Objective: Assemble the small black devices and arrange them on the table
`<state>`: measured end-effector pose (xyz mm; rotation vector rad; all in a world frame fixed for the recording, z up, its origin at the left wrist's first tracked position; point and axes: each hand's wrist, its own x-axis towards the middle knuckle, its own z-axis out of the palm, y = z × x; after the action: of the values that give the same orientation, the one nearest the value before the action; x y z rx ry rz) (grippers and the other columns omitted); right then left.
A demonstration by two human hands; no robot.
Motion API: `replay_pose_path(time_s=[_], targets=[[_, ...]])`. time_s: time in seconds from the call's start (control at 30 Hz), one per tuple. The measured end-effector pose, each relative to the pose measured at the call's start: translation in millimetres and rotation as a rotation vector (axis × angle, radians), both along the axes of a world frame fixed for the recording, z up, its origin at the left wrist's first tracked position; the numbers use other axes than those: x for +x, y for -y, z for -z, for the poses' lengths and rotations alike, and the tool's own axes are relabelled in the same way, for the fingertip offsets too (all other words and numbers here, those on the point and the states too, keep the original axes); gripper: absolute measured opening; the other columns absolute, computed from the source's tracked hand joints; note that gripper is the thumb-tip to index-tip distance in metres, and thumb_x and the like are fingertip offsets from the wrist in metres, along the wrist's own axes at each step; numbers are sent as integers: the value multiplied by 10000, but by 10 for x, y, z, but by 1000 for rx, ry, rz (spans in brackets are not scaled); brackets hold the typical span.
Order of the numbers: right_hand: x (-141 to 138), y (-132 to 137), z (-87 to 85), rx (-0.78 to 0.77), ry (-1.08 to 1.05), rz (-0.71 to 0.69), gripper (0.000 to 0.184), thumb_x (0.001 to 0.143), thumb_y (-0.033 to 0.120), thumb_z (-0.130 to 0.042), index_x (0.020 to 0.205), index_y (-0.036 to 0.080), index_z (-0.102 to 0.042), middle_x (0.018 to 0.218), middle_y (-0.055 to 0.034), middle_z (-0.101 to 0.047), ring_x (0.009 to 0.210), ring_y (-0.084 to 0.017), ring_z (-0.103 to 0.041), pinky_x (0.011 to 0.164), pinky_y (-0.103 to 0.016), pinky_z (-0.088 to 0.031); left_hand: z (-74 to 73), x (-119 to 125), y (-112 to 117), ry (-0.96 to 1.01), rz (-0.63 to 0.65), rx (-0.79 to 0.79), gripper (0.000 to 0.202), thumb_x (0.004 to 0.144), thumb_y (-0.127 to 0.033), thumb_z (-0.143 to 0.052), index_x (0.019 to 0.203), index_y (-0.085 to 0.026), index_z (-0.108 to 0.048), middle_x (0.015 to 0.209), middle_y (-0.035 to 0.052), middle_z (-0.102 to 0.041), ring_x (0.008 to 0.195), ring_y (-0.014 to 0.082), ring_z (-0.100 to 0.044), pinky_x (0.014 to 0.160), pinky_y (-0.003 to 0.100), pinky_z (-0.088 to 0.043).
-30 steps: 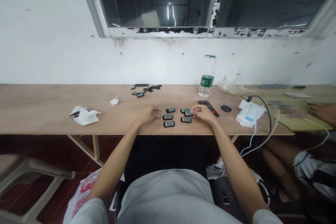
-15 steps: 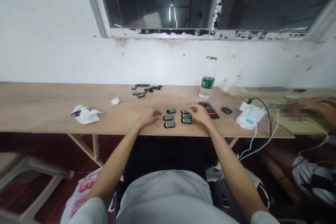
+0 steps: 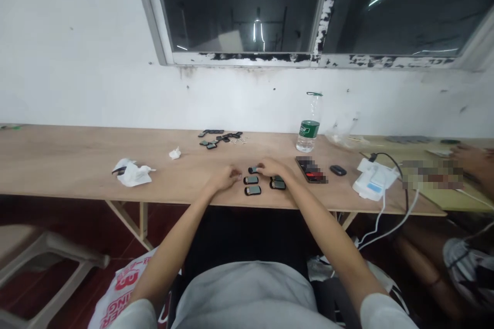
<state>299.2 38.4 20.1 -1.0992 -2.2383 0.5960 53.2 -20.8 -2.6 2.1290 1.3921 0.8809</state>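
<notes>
Several small flat modules, black with grey tops, lie in two columns on the table (image 3: 85, 139) before me. My left hand (image 3: 226, 178) is beside the left column, fingers pinched around something tiny and pale that I cannot make out. With closed fingertips, my right hand (image 3: 270, 167) grips the right end of the farthest small black-and-grey module (image 3: 253, 170) in that column. Nearer me in the same column lie a middle module (image 3: 251, 180) and a front module (image 3: 253, 190). My right wrist partly covers the right column's modules (image 3: 277, 184).
More black pieces (image 3: 219, 139) and small white bits lie farther back. A water bottle (image 3: 307, 131), a phone (image 3: 311, 169), a black oval object (image 3: 338, 170) and a white device with cables (image 3: 372, 182) stand to the right. Crumpled tissue (image 3: 135, 172) lies left. Another person's hand is far right.
My right hand has moved left from the right column's far module to the left column's far module. My left hand stays beside the left column. The camera view has shifted slightly.
</notes>
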Motion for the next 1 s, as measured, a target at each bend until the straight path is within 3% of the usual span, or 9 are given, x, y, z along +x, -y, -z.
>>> replay_pose_path(time_s=[0.13,0.27,0.47,0.87,1.0], targets=[[23,72,24,21,81,9,101,788,164,-740,746,180,-650,735,-20,-713,616,-147,-581,605,-237,-436,-15,21,-1,18,-25,27,258,778,-362,-746,965,-185,-732,997,120,-770,917,302,-707,864,403,-551],[24,258,32,78,-127,95,58,851,177,-668,909,176,-676,901,-50,-746,792,-177,-671,722,-257,-503,-189,146,118,9,42,166,231,869,-364,-668,1006,-183,-712,1017,110,-735,915,279,-681,891,404,-532],[82,615,-31,63,-380,162,162,887,230,-607,1004,168,-700,990,-85,-755,812,-194,-706,764,-309,-555,-446,360,358,41,111,327,221,957,-299,-574,1126,-205,-680,1123,88,-668,999,241,-651,913,358,-517],[53,775,-43,-105,-586,69,191,896,294,-638,1002,155,-716,1035,-107,-775,776,-193,-746,758,-310,-605,-488,451,422,-19,109,323,293,968,-275,-554,1201,-230,-727,1101,82,-648,930,219,-647,842,330,-532],[54,779,-41,-113,-592,53,212,911,308,-637,1025,150,-721,1041,-112,-778,760,-199,-755,743,-316,-604,-474,418,395,13,76,334,248,937,-278,-608,1106,-223,-782,1143,89,-683,981,235,-674,861,343,-549]])
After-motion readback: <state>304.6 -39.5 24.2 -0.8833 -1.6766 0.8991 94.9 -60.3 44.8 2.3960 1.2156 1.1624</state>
